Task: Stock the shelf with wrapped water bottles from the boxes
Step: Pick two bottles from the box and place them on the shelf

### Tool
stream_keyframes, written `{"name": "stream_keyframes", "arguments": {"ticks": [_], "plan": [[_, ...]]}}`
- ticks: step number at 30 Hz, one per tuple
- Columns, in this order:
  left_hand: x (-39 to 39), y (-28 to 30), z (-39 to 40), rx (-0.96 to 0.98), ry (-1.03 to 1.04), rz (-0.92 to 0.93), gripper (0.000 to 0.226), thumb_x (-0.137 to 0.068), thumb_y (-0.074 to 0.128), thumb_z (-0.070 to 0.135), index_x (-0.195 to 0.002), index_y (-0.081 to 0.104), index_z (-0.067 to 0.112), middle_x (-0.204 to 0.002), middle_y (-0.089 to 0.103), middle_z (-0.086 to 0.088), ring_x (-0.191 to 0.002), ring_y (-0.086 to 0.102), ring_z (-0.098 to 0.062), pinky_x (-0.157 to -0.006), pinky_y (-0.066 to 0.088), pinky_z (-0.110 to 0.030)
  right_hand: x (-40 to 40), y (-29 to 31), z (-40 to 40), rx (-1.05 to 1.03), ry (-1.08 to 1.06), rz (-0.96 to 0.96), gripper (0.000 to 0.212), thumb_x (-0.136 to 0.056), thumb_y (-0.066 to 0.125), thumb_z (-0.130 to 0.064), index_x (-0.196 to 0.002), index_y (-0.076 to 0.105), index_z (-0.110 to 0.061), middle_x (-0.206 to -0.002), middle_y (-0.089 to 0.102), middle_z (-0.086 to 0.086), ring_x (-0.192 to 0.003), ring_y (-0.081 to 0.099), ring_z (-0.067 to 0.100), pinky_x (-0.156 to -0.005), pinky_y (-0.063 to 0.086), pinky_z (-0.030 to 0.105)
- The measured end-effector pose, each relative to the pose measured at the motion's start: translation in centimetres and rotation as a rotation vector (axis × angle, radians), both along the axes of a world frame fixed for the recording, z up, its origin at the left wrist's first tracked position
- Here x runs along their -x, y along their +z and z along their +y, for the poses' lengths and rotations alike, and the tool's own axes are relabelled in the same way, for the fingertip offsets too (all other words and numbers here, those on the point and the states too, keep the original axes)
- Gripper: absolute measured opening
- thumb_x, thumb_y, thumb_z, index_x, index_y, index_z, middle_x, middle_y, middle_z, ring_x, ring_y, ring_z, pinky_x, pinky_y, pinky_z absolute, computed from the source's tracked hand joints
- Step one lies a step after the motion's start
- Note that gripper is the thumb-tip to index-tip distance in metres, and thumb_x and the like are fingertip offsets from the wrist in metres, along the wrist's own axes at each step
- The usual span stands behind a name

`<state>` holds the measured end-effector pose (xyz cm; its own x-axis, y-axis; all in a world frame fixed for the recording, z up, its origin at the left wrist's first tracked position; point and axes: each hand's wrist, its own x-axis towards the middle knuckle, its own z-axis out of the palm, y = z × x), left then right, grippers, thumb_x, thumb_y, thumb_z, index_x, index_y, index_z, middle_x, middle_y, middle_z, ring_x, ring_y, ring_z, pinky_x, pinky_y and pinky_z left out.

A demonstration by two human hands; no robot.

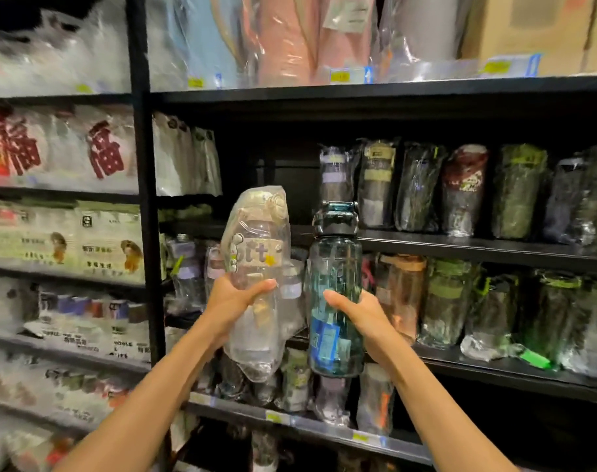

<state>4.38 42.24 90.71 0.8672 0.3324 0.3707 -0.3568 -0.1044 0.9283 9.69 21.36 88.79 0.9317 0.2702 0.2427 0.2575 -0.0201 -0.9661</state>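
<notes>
My left hand (234,303) grips a clear water bottle in a loose plastic wrap (256,267), tilted slightly left, with a beige cap and a label with letters. My right hand (362,318) grips a teal see-through bottle (336,301) with a dark cap, held upright beside the first. Both bottles are raised in front of the black shelf (460,245). On that shelf board stand several wrapped bottles (464,192) in a row; its left part shows dark and bare.
A black upright post (147,199) divides the rack from bagged goods (62,151) on the left. Lower boards hold more wrapped bottles (443,301). The top board carries rolled items in plastic and a cardboard box (542,25). Yellow price tags line the shelf edges.
</notes>
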Motion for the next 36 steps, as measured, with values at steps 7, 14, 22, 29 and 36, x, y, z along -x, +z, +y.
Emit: {"name": "stream_keyframes", "arguments": {"ticks": [7, 14, 22, 29, 36], "plan": [[-3.6, 2.2, 6.8, 0.020, -0.066, -0.021, 0.029, -0.072, 0.078, 0.016, -0.099, 0.067, 0.016, -0.095, 0.072, 0.000, -0.089, 0.067, -0.011, -0.073, 0.052, -0.022, -2.6, 2.1, 6.5, -0.040, -0.045, -0.043, 0.088, -0.049, 0.084, -0.060, -0.121, 0.058, -0.016, -0.112, 0.069, -0.001, -0.105, 0.064, 0.018, -0.087, 0.050, 0.034], [-7.1, 3.1, 10.1, 0.027, -0.056, -0.059, 0.021, -0.073, 0.077, 0.013, -0.090, 0.067, 0.019, -0.087, 0.072, 0.003, -0.080, 0.067, -0.011, -0.063, 0.052, -0.016, -6.5, 3.8, 10.1, -0.046, -0.060, -0.079, 0.040, -0.072, 0.076, -0.040, -0.103, 0.064, -0.017, -0.098, 0.071, -0.005, -0.094, 0.064, 0.011, -0.078, 0.045, 0.027], [-11.8, 4.5, 13.9, 0.021, -0.078, -0.076, 0.022, -0.072, 0.077, 0.010, -0.090, 0.066, 0.016, -0.086, 0.072, 0.001, -0.077, 0.068, -0.009, -0.065, 0.053, -0.016, -11.2, 5.5, 13.8, -0.008, -0.077, -0.109, 0.047, -0.064, 0.077, -0.048, -0.099, 0.067, -0.018, -0.095, 0.073, -0.005, -0.094, 0.067, 0.012, -0.080, 0.047, 0.028], [-16.5, 6.7, 18.7, 0.027, -0.188, -0.094, 0.029, -0.072, 0.078, 0.015, -0.099, 0.067, 0.014, -0.097, 0.072, -0.006, -0.092, 0.068, -0.018, -0.084, 0.054, -0.033, -14.2, 7.4, 18.3, -0.041, -0.155, -0.097, 0.044, -0.067, 0.078, -0.047, -0.098, 0.068, -0.017, -0.093, 0.073, -0.004, -0.089, 0.068, 0.013, -0.076, 0.049, 0.026], [-21.8, 10.8, 21.7, 0.011, -0.265, -0.111, 0.036, -0.070, 0.080, 0.020, -0.104, 0.067, 0.014, -0.094, 0.072, -0.002, -0.089, 0.068, -0.014, -0.079, 0.053, -0.027, -17.3, 11.6, 21.5, 0.005, -0.221, -0.059, 0.072, -0.057, 0.075, -0.061, -0.112, 0.063, -0.016, -0.122, 0.059, -0.005, -0.118, 0.049, 0.015, -0.091, 0.034, 0.032]]}}
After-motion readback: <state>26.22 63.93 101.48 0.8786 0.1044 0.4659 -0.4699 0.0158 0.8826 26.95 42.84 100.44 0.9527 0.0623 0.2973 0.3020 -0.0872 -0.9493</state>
